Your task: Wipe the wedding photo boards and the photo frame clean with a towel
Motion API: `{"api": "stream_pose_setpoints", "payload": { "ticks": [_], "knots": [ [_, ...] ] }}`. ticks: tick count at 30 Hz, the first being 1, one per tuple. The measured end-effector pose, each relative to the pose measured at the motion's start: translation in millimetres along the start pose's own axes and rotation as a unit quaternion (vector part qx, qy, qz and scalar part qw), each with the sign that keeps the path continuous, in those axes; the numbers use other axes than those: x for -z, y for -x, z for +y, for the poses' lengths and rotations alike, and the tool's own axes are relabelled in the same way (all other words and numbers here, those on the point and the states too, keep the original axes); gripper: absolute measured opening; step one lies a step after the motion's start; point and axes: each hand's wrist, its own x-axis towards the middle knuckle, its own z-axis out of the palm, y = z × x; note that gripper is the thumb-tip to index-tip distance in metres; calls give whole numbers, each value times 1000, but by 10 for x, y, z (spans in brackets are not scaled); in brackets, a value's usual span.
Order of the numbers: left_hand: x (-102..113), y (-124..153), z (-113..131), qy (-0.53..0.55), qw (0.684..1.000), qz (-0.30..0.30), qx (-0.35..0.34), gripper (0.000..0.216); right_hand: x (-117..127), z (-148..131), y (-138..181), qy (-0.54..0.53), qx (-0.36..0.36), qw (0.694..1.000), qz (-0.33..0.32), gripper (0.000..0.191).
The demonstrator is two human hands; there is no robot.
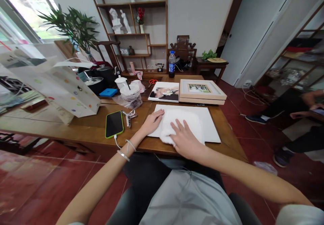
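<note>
A white fluffy cloth (168, 125) lies on a white board (210, 127) near the front edge of the wooden table. My right hand (186, 139) rests on the cloth with its fingers spread. At the board's left side, my left hand (152, 122) lies flat with fingers stretched out, its fingertips close to the cloth. The cloth and my hands cover part of the board. Left of my left hand are a silver metal clamp-like tool (130, 117) and a phone (114, 124) in a green case with a white cable plugged in.
Behind the board are a photo panel (164, 92), stacked pale frames (202, 91), orange-handled scissors (153, 81) and a dark drink bottle (171, 65). Leftward stand a bagged cup (130, 95), a blue box (108, 92) and a paper bag (73, 93). Another person's legs (280, 108) show at right.
</note>
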Motion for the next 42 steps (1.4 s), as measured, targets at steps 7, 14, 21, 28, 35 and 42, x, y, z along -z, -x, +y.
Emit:
{"api": "stream_pose_setpoints", "payload": {
  "ticks": [7, 14, 21, 28, 35, 42],
  "knots": [
    [-11, 1, -22, 7, 1000, -4, -5, 38, 260, -18, 204, -107, 58, 992, -32, 32],
    [-17, -2, -32, 2, 1000, -5, 3, 37, 174, 522, -214, -125, -48, 991, -11, 36],
    [-9, -5, -43, 10, 1000, 28, -1, 42, -94, 341, -503, 3, -83, 997, 6, 40],
    [19, 9, -10, 15, 999, 45, 1, 45, 82, -309, -197, 19, 65, 998, -21, 25],
    [27, 6, -6, 14, 1000, 7, -8, 35, 475, 71, 136, -110, 76, 989, -60, 39],
    [7, 8, -20, -9, 1000, 16, -8, 34, 636, 750, -506, -39, -31, 997, 66, 37]
  ]
}}
